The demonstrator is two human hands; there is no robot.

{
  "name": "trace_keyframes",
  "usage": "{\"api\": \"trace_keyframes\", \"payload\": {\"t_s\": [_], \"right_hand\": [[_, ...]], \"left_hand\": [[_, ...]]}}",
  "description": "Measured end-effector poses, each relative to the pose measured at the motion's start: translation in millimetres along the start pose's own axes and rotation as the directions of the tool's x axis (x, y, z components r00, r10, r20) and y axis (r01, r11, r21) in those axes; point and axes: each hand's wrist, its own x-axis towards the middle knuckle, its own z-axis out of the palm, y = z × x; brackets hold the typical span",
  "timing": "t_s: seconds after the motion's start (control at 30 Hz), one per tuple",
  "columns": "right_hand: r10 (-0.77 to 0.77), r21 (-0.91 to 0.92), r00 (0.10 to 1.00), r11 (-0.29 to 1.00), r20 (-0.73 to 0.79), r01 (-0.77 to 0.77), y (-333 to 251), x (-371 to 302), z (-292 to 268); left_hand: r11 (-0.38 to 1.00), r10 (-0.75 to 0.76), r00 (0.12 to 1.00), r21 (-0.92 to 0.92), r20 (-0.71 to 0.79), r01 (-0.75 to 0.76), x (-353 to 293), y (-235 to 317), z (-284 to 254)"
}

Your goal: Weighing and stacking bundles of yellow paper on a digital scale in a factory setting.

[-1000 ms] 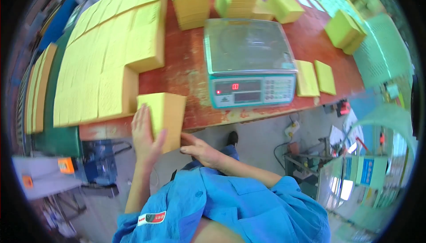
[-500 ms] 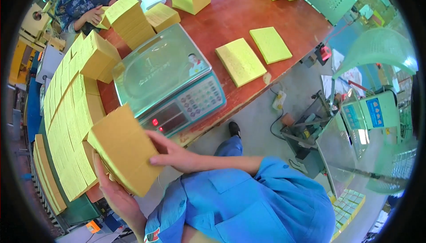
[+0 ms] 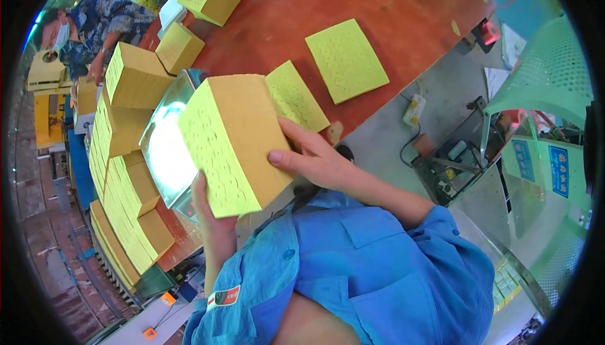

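1 block [image 3: 236, 143] is clamped by the right hand [image 3: 313, 156], touched by the left hand [image 3: 218, 226], whose finger closure cannot be told.

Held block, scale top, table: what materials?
Block: matte, likely paper or card; dull tan side, wavy-marked yellow face. Scale top: glossy plastic or metal, unclear which; strong glare. Table: probably painted wood, satin; red surface with pale worn patches.
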Motion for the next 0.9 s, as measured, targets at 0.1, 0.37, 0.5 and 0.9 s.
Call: {"api": "trace_keyframes", "payload": {"t_s": [0.1,0.37,0.5,0.9], "right_hand": [[-0.146,-0.408,0.976,0.910,-0.162,0.069,1,5,-42],[-0.222,-0.562,0.903,0.827,-0.369,-0.026,10,-2,-88],[-0.166,-0.566,0.911,0.820,-0.377,-0.085,12,-11,-81],[-0.150,-0.764,0.956,0.637,-0.250,-0.100,-12,-30,-72]], "left_hand": [[0.982,-0.046,0.999,-0.180,0.027,0.050,30,-25,28],[0.995,-0.059,0.996,-0.083,-0.060,0.053,81,-63,53],[0.998,-0.054,0.993,-0.017,-0.107,0.053,69,-59,57],[0.972,-0.089,0.996,0.216,-0.023,0.092,51,-52,65]]}}
